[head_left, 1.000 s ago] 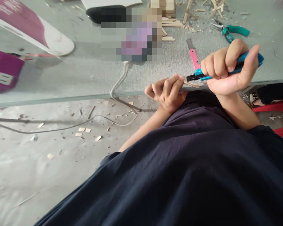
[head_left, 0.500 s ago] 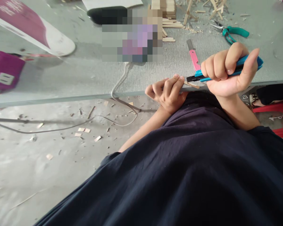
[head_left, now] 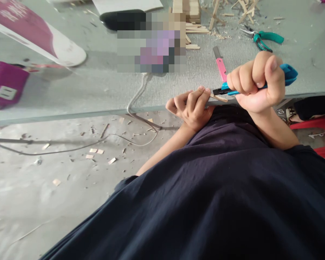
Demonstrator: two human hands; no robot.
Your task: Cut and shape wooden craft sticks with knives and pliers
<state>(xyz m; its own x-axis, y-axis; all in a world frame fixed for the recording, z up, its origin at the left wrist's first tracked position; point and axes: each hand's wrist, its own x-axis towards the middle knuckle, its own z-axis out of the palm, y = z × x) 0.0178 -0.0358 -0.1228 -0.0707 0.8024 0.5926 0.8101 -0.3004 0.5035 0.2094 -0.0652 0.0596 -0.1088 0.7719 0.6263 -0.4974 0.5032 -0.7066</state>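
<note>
1. Head view, the grip: Your left hand (head_left: 191,108), palm down at the near edge of a gray table (head_left: 103,86), has its fingers closed around 1 slim wooden stick (head_left: 220,98); the thumb's hold is hidden.

2. Head view, the stick: With 12 o'clock at the top, its free length points from your left fingertips toward 3 to 4 o'clock. Your left hand, holding it, is the nearer of the 2; its free tip sits near your other wrist.

3. Head view, the blade: Your right hand (head_left: 257,79) wraps a blue cutter (head_left: 289,74), its dark blade end (head_left: 220,91) aimed toward 8 to 9 o'clock, just beside your left fingertips. The 2 long axes lie at a shallow angle, the blade end on the stick's 12 o'clock side. Whether they touch, you cannot tell.

4. Head view, surroundings: From your right hand, a pink folding knife (head_left: 220,66) lies toward 10 o'clock, green-handled pliers (head_left: 269,37) toward 12 to 1 o'clock.
</note>
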